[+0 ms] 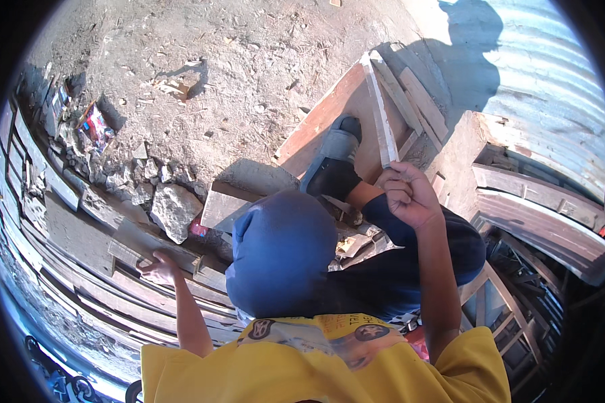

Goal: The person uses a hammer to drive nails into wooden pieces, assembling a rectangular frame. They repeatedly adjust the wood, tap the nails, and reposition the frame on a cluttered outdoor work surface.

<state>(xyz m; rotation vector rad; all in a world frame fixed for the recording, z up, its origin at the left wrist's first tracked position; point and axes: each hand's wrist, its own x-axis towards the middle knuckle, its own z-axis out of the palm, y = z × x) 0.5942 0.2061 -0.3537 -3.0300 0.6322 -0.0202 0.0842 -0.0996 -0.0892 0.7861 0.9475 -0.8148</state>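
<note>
My right hand [413,195] is closed round the near end of a narrow wooden strip [382,111] with a worn whitish face. The strip slants away to the far corner of a reddish-brown wooden panel [326,124]. My shoed foot [333,151] is on that panel. At the left, my left hand [158,270] has its fingers curled at the edge of a wooden plank [138,245], which lies on top of stacked boards. The fingertips are partly hidden, but the hand appears to grip the plank's edge.
Several loose boards [420,101] lie beside the panel. A big stone [176,211] and rubble border the plank stack. Wooden frames [507,305] and broken furniture [541,215] stand at right, below a corrugated metal sheet [551,87]. Bare dirt [249,74] stretches ahead.
</note>
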